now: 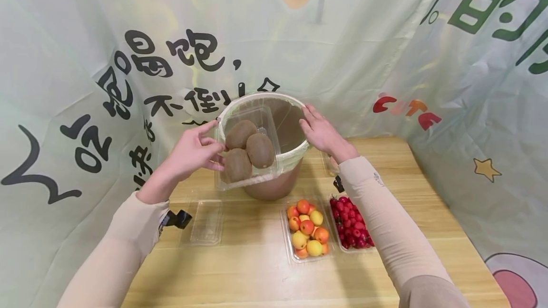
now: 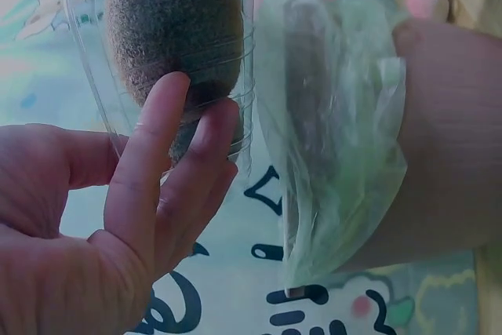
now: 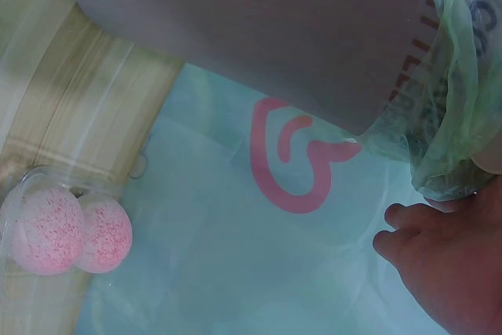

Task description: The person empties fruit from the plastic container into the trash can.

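My left hand (image 1: pixel 192 153) pinches the left edge of a clear plastic box (image 1: pixel 269 175), its thumb on one side and fingers on the other. Inside lie brown kiwis (image 1: pixel 259 150); one kiwi (image 2: pixel 172 25) fills much of the left wrist view. The box is tilted and overlaps the mouth of a brownish trash bin (image 1: pixel 274 184). A pale green bag (image 2: pixel 337 131) lines that bin and folds over its rim. Across from it, my right hand (image 1: pixel 321 129) grips the rim's right side, fingertips at the bag's edge in the right wrist view.
A clear box of small orange and yellow fruits (image 1: pixel 307 227) sits on the wooden table (image 1: pixel 244 270). Beside it is a box of red fruits (image 1: pixel 351 222), partly behind my right sleeve. An empty clear box (image 1: pixel 206 222) lies left. Pink speckled balls (image 3: pixel 47 229) sit in another box. Printed cloth hangs around.
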`<action>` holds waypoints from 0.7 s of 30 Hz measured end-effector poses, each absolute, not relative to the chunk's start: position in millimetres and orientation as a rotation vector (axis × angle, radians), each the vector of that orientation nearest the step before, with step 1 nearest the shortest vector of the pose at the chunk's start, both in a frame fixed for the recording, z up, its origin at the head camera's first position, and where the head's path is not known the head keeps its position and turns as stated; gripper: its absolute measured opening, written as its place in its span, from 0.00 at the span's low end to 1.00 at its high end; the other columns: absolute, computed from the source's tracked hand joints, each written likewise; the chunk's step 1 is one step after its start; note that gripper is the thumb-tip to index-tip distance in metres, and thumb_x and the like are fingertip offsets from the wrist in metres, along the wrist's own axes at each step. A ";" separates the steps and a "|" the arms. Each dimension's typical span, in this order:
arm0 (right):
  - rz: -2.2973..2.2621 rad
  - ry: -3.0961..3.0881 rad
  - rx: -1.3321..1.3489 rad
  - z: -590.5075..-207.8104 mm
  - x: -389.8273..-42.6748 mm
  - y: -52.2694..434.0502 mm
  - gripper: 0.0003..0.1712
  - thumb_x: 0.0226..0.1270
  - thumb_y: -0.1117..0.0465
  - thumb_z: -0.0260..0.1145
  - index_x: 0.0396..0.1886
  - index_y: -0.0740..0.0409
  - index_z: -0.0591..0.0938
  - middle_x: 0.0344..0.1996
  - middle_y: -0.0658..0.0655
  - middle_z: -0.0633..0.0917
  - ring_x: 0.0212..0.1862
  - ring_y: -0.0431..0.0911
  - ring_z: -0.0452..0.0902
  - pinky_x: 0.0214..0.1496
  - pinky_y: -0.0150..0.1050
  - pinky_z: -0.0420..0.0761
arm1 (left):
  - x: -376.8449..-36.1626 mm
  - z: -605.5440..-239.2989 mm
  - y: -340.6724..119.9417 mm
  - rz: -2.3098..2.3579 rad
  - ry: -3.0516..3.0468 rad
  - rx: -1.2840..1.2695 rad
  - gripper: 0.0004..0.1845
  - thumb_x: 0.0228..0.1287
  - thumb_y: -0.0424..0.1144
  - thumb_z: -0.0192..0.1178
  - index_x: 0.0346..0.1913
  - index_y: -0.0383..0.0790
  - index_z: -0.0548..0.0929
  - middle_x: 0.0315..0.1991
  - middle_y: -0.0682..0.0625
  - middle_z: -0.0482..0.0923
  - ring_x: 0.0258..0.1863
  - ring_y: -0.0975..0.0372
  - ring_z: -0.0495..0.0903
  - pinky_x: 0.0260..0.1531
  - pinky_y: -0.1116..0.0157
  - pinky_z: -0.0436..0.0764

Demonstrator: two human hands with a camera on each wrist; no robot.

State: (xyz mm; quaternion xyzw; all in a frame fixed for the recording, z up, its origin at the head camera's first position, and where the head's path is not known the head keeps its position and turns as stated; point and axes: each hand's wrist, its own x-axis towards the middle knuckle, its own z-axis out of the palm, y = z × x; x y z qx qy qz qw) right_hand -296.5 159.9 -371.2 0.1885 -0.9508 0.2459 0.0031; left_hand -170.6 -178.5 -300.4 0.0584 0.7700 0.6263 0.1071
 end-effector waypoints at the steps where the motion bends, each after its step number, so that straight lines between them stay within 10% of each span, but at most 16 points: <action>1: 0.773 -2.984 0.589 -371.4 -296.4 160.1 0.39 0.86 0.45 0.37 0.86 0.61 0.48 0.87 0.64 0.45 0.87 0.61 0.41 0.89 0.57 0.43 | -173.5 -300.0 -178.9 1.848 2.267 0.163 0.45 0.70 0.23 0.55 0.85 0.34 0.47 0.33 0.50 0.89 0.27 0.60 0.90 0.36 0.58 0.93; 16: 0.793 -2.981 0.578 -370.3 -296.7 159.7 0.39 0.86 0.46 0.39 0.86 0.60 0.48 0.87 0.62 0.45 0.87 0.61 0.42 0.89 0.57 0.43 | -209.5 -293.1 -186.0 1.884 2.308 0.052 0.46 0.70 0.23 0.53 0.86 0.37 0.42 0.30 0.53 0.88 0.25 0.61 0.90 0.37 0.62 0.92; 21: 0.778 -2.992 0.582 -370.4 -295.8 160.2 0.40 0.86 0.44 0.37 0.86 0.60 0.47 0.87 0.62 0.45 0.87 0.61 0.41 0.89 0.57 0.43 | -223.0 -290.1 -184.7 1.880 2.362 0.034 0.46 0.70 0.23 0.52 0.86 0.40 0.43 0.40 0.37 0.89 0.24 0.62 0.89 0.35 0.63 0.92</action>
